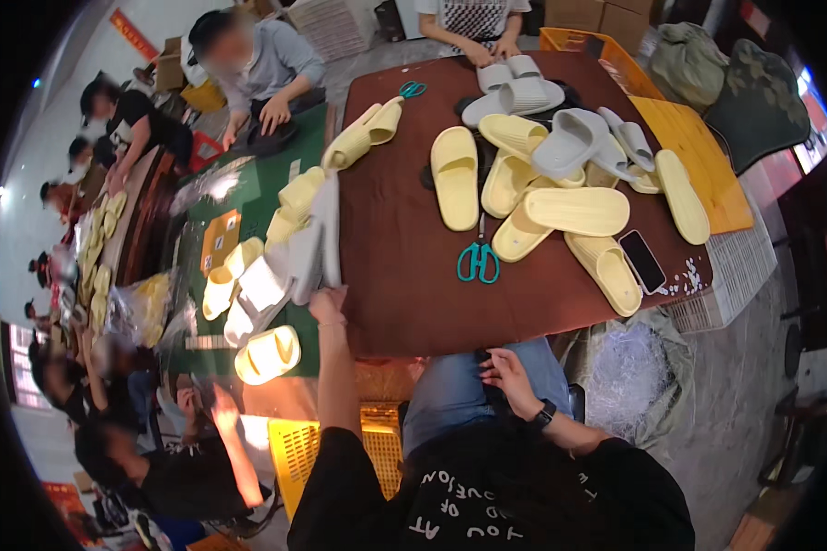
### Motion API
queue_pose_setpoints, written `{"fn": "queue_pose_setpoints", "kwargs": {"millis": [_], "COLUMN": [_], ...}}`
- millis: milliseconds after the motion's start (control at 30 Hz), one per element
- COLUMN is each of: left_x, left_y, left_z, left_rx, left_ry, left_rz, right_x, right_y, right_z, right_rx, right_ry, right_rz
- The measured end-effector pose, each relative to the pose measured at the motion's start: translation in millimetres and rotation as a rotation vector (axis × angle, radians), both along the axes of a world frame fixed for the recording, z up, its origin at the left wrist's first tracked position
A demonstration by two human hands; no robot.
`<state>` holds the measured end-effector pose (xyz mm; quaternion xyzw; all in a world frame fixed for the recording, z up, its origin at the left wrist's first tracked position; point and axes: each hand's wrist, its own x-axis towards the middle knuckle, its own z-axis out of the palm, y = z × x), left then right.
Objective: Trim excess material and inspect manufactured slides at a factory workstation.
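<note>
My left hand (328, 304) reaches to the seam between the brown and green table covers. It is closed at the near end of a pair of grey slippers (318, 241), which stand on edge; part of its fingers is hidden. Over my lap, my right hand (507, 375) is bent with its fingers drawn together. A small dark thing (482, 356) shows at those fingertips, too small to name. Ahead of it lie teal-handled scissors (478, 264) and a yellow slipper (456, 179). More yellow slippers (579, 212) and grey slippers (570, 143) are heaped to the right.
A phone (642, 262) and white scraps (687, 279) lie near the right table edge. Yellow slippers (268, 355) cover part of the green table (198, 191). A yellow crate (381, 450) stands below left. Across the table, a person's hands (492, 52) touch grey slippers; others work leftward.
</note>
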<state>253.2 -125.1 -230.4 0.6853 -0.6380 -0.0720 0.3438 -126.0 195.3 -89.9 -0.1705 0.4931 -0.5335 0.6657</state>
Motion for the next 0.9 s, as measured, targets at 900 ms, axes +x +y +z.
{"fn": "queue_pose_setpoints", "kwargs": {"millis": [900], "left_x": [-340.3], "left_y": [3.8], "left_z": [125.0], "left_rx": [0.470], "left_ry": [0.699], "left_rz": [-0.230], "right_x": [-48.6], "right_y": [-143.0], "right_z": [-8.7], "right_rx": [-0.122], "right_ry": [1.673], "right_rz": [-0.008]}}
